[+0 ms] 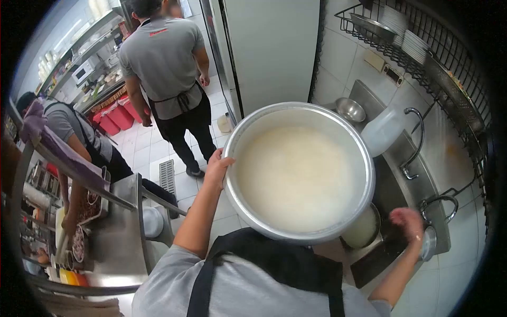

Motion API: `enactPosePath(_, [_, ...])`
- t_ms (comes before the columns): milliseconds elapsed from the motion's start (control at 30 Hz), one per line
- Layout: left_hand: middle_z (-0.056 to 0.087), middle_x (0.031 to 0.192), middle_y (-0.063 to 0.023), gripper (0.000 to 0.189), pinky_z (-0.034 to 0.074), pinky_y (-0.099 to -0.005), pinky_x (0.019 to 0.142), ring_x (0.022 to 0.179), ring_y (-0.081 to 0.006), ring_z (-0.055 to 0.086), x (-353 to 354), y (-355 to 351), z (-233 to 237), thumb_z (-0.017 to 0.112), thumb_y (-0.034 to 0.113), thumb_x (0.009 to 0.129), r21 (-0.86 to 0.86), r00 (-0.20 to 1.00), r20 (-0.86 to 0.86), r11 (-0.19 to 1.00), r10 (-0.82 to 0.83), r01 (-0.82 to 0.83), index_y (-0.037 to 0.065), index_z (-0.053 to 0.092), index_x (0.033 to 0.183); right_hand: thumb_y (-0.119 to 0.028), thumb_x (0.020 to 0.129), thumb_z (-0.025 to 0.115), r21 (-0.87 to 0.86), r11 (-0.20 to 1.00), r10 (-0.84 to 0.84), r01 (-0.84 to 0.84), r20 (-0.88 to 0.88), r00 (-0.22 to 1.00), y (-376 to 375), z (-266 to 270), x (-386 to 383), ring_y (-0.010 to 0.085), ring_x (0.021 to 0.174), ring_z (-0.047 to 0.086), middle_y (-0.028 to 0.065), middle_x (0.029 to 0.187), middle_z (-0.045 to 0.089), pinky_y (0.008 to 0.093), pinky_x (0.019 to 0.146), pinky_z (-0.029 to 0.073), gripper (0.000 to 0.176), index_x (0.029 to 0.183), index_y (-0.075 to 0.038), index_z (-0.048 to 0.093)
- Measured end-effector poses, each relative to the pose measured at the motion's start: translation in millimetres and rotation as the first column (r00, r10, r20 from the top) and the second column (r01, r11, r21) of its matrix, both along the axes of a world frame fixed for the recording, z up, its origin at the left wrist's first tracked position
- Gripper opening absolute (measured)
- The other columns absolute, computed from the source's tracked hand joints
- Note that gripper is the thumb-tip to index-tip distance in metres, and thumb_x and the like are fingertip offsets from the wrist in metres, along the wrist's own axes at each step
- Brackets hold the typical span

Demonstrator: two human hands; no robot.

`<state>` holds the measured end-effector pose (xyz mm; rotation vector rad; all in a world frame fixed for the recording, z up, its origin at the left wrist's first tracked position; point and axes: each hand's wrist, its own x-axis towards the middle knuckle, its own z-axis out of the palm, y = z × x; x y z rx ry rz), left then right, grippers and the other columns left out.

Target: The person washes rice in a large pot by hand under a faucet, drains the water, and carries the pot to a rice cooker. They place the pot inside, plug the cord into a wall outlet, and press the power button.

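**Left hand (216, 170) on the wide pot (298, 105), right hand (406, 221) off it**

At the far left of my feed, a co-worker (55, 119) bends beside a steel counter (125, 227), an arm reaching down near a tray of dark reddish food (88, 208). A purple cloth (63, 145) hangs over the rail there. Farther back I see red bins (121, 113) under a counter, and a second co-worker (163, 58) stands with back turned, near a floor drain (167, 176).

My wearer's left hand grasps the pot at its left edge, fingers against the metal rim. The pot sits in front of the wearer's chest, before a tall pale panel (277, 53), and holds a cloudy, whitish content (298, 174). I cannot tell what bears its underside.

Just past the pot's upper right edge are a steel bowl (350, 109) and a translucent plastic jug (383, 132). A round container (378, 224) with pale, cloudy content shows partly from beneath the pot's lower right side.

The right hand is raised over the sink area, apart from the pot and near the lower tap (439, 198). It is blurred, so I cannot tell whether its fingers are spread or curled. The upper tap (407, 170) stands beyond it, and a wire rack (465, 100) with dishes lines the wall at far right.
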<state>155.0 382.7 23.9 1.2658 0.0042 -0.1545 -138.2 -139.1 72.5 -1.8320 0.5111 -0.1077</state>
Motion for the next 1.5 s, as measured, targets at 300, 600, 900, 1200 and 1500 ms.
enactPosePath(300, [0.059,0.09,-0.0111,0.047,0.048,-0.029,0.073,0.075,-0.0188,0.059,78.7,23.6,-5.5,0.06,0.003,0.063,0.046,0.985,-0.025,0.984,-0.173,0.174,-0.002,0.048,0.109,-0.03,0.088,0.051,0.274,0.937,-0.248,0.218,0.077,0.966,15.7,-90.0,13.4,0.0208,0.097,0.055,0.0137,0.112,0.055,0.0321,0.083,0.044,0.042,0.122,-0.004,0.048])
enactPosePath(600, [0.059,0.089,-0.0096,0.048,0.048,-0.0294,0.075,0.078,-0.0183,0.059,130.4,41.0,5.4,0.063,0.006,0.064,-0.002,0.956,-0.076,0.959,-0.284,0.285,-0.001,0.05,0.11,-0.03,0.087,0.054,0.561,0.812,-0.277,0.162,0.127,0.952,129.2,-54.3,170.0,0.0198,0.092,0.057,0.0102,0.107,0.059,0.0322,0.079,0.046,0.045,0.12,-0.001,0.048])
enactPosePath(900, [0.058,0.086,-0.0069,0.044,0.047,-0.0279,0.072,0.075,-0.0145,0.057,162.4,92.6,-6.9,0.066,0.006,0.066,0.123,0.979,-0.051,0.972,-0.197,0.202,0.0,0.051,0.106,-0.003,0.076,0.059,0.395,0.914,-0.197,0.095,0.226,0.954,176.1,-38.1,242.3,0.0177,0.076,0.06,0.0098,0.092,0.06,0.0288,0.07,0.049,0.033,0.108,0.002,0.051])
enactPosePath(1200, [0.057,0.089,-0.0096,0.054,0.046,-0.0297,0.075,0.078,-0.018,0.056,231.7,189.5,-12.5,0.061,0.003,0.055,0.226,0.996,0.001,0.971,-0.087,0.084,-0.001,0.047,0.107,0.004,0.068,0.052,0.443,0.896,-0.132,0.022,0.22,0.967,254.8,-36.8,359.1,0.0183,0.073,0.059,0.0094,0.088,0.058,0.0301,0.069,0.05,0.038,0.106,0.002,0.049])
enactPosePath(1500, [0.057,0.09,-0.0094,0.051,0.046,-0.0281,0.075,0.077,-0.0166,0.057,338.0,309.6,11.5,0.06,0.003,0.056,0.252,0.999,0.027,0.967,0.035,-0.04,-0.001,0.049,0.106,0.003,0.067,0.052,0.474,0.88,-0.066,-0.039,0.202,0.977,367.6,-54.0,510.1,0.019,0.073,0.059,0.0094,0.088,0.058,0.0312,0.07,0.05,0.038,0.105,0.001,0.05])
